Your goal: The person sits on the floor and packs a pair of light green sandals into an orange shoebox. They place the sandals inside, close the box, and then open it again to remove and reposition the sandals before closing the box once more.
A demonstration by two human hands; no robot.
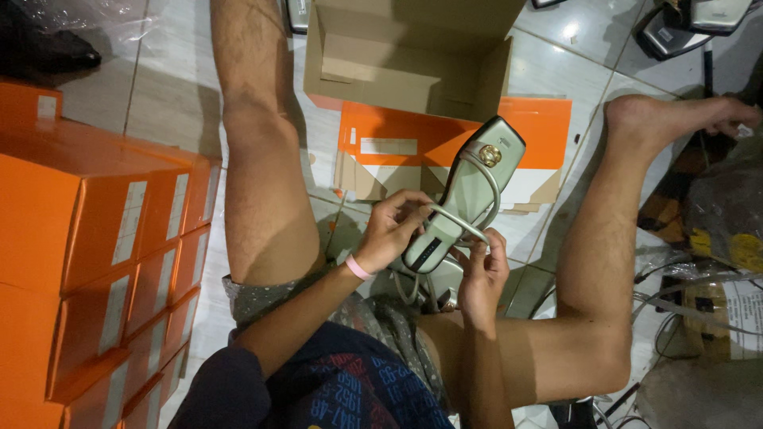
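Note:
I sit on a tiled floor with my legs spread. Both hands hold a pale green strappy sandal (pixel 469 191) with a gold round ornament near its toe, raised above my lap. My left hand (pixel 391 229), with a pink band on the wrist, pinches the thin heel strap. My right hand (pixel 482 270) grips the heel end from below. A second sandal (pixel 433 295) of the same kind lies partly hidden under my hands, between my thighs.
An open cardboard shoebox (pixel 413 59) stands ahead, its orange lid (pixel 397 135) lying flat before it. A stack of orange shoeboxes (pixel 103 262) fills the left. More sandals (pixel 691 20) lie at top right. Plastic bags and cables (pixel 707 294) crowd the right.

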